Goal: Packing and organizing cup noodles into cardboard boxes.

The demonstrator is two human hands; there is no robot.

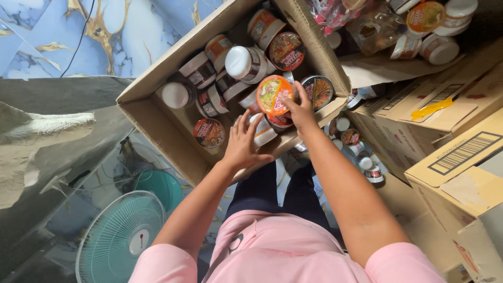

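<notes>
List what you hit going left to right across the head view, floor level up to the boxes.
Teal fan → open cardboard box of noodle cups → left hand on a cup in the box → right hand holding an orange-lidded cup → loose cups on the floor → sealed cartons.

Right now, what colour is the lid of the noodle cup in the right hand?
The noodle cup in the right hand has an orange lid with green; the head view shows it.

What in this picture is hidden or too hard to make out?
- Head view: the white cup beneath the left hand is half covered.
- The open box floor lies under cups.
- The right hand grips an orange-lidded cup, hiding its side.
- The teal fan is cut off at the bottom edge.
</notes>
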